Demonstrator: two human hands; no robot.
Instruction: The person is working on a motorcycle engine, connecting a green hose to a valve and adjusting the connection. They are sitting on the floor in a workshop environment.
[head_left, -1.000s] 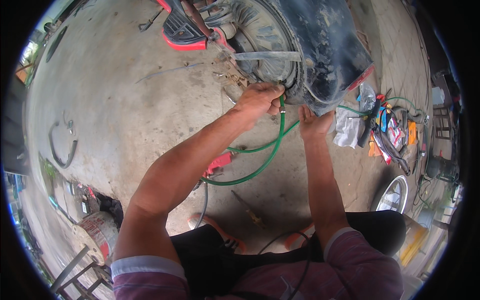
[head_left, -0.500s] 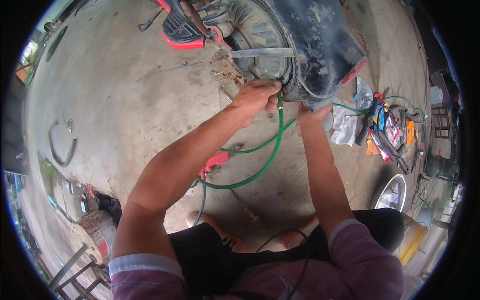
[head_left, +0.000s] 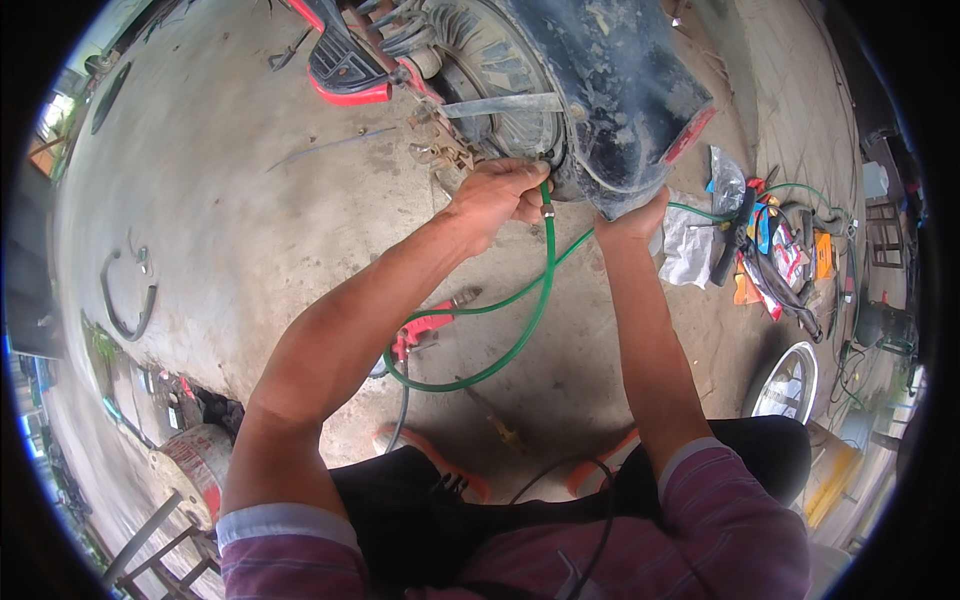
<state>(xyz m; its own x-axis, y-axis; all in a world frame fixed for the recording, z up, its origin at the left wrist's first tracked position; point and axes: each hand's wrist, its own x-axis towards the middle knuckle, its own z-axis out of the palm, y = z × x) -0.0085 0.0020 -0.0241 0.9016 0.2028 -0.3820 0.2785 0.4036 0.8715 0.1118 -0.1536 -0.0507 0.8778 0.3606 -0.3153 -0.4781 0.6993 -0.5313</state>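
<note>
Hands [head_left: 497, 197] [head_left: 632, 222] — left gripping green hose [head_left: 549, 265], right against dark fender [head_left: 622, 85].

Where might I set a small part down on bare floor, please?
The widest patch lies between the curved black hose and the left forearm; a narrower one, between the right forearm and the silver rim. It is crowded between the forearms (green hose, red tool) and rightward of the right hand (packages).
</note>
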